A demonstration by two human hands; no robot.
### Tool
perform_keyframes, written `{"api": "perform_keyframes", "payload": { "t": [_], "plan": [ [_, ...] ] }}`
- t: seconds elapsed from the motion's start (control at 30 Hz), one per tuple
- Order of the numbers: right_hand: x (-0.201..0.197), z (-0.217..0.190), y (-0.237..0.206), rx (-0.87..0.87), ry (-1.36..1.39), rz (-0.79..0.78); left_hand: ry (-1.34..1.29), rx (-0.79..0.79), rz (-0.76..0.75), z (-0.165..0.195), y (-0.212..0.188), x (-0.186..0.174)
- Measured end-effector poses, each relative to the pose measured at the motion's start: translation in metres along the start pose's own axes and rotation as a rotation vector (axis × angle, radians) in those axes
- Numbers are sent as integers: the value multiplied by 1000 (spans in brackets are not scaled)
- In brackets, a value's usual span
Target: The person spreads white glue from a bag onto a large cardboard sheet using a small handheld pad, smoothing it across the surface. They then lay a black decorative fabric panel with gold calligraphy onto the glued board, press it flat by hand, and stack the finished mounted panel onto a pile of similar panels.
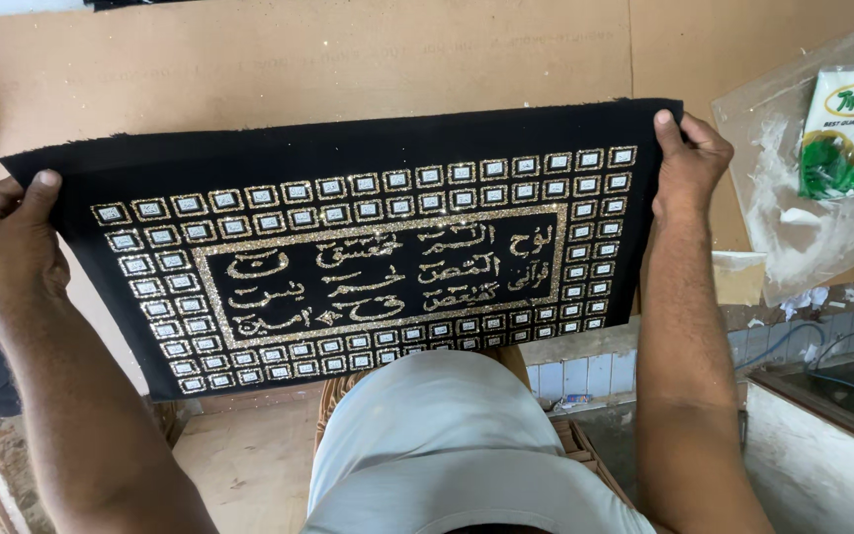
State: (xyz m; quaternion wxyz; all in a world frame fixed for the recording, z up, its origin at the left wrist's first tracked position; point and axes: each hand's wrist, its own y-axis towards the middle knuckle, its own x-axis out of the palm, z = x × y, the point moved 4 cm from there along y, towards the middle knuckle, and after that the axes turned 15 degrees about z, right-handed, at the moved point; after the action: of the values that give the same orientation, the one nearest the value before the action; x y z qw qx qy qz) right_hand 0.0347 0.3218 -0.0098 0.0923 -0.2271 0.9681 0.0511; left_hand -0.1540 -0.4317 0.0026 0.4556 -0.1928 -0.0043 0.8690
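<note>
Left hand and right hand each pinch an upper corner of a black velvet panel, thumbs on the front face, fingers curled behind. The panel hangs between the hands, tilted toward the viewer, over a brown board worktable and just above the person's lap in pale trousers. It is wide and rectangular, with a glittering gold frame of script at the centre and rows of small gold-edged squares around it. It looks light and fairly stiff, probably fabric on a backing; the glitter seems liable to shed, so the plain black borders are the safest grip. At right on the table lies a clear plastic sheet dusted with white powder, with a small green and white packet on it
</note>
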Motion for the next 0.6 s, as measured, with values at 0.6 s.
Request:
{"api": "perform_keyframes", "payload": {
  "t": [0.6],
  "plan": [
    [-32,-3,-7,-193,217,46,-314,210,-53,-4,3,-30]
  ]
}}
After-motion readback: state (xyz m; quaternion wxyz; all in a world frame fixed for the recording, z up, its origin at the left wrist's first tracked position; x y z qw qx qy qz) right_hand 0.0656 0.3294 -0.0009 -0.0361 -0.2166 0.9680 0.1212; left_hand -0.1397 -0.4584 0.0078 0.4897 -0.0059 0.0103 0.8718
